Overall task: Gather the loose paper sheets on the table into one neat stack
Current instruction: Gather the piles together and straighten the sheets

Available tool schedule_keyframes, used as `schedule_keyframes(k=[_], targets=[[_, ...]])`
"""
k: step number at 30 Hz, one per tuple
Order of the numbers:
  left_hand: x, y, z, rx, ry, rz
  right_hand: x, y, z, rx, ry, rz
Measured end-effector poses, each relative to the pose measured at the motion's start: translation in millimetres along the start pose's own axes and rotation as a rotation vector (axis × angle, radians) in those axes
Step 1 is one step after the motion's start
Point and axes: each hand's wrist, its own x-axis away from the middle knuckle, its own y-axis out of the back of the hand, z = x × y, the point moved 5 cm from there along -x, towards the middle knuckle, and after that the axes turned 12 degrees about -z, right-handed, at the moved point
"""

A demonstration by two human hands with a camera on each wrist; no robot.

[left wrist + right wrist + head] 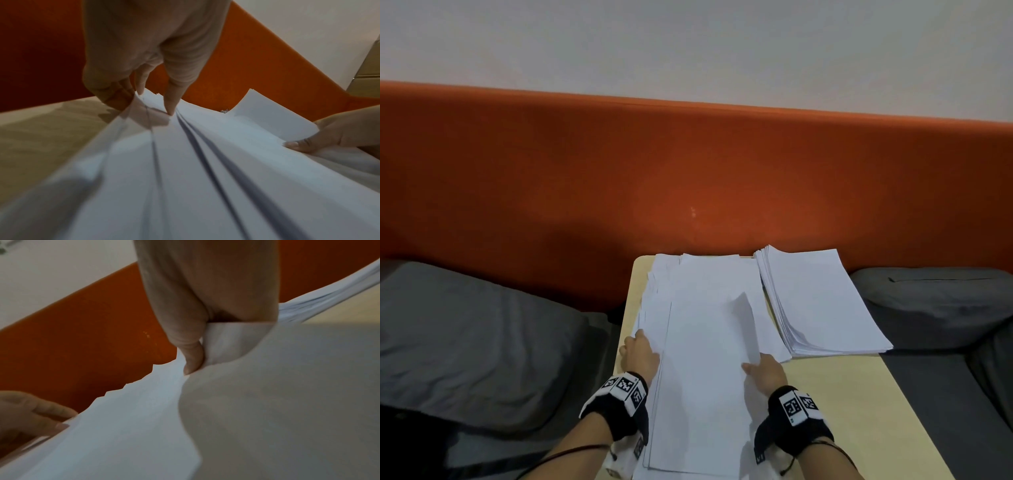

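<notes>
A spread of loose white paper sheets (705, 342) lies fanned down the middle of a small pale wooden table (859, 411). My left hand (642, 353) holds the left edge of the sheets (205, 162), thumb on top and fingers curled beneath. At the right edge my right hand (765, 371) pinches the sheets (133, 418), and the top sheet's edge curls upward there. My right thumb (193, 356) presses into the paper. A thicker, tidier stack of paper (822, 301) rests at the table's far right corner, apart from both hands.
An orange padded backrest (688, 171) runs behind the table. Grey cushions lie to the left (465, 342) and right (935, 301) of the table. Bare tabletop shows at the near right.
</notes>
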Motion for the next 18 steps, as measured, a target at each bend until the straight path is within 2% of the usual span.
schedule_keyframes(k=[7,13,18], targets=[[0,4,-3,0.026,-0.051,-0.088,3,3,-4,-0.023,-0.002,0.067],[-8,9,-3,0.356,0.058,-0.122,3,4,-7,-0.040,0.009,0.106],[-3,20,-3,0.411,0.026,-0.176,4,5,-8,-0.042,0.032,0.119]])
